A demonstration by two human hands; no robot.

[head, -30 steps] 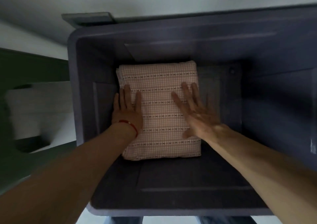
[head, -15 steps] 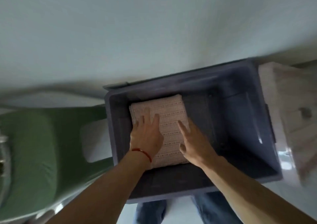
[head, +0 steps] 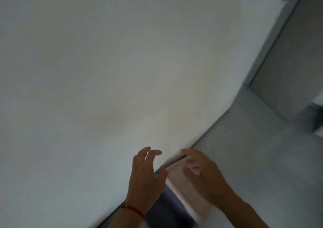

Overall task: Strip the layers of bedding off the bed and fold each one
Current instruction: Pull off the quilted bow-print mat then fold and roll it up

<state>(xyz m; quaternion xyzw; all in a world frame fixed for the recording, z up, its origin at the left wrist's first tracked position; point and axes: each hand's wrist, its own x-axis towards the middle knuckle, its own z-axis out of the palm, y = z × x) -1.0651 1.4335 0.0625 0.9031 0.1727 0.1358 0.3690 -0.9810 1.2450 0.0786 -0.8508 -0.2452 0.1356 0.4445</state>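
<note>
While both hands hang with fingers loose and holding nothing, the left hand (head: 145,179) with a red wrist cord (head: 133,209) and the right hand (head: 204,177) hover over a dark bin (head: 167,208). Folded bedding is hidden. Beyond, a pale wall (head: 104,70) meets a grey corner (head: 262,140).

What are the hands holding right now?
Nothing. The left hand and right hand are raised with loosely spread fingers, gripping nothing.
</note>
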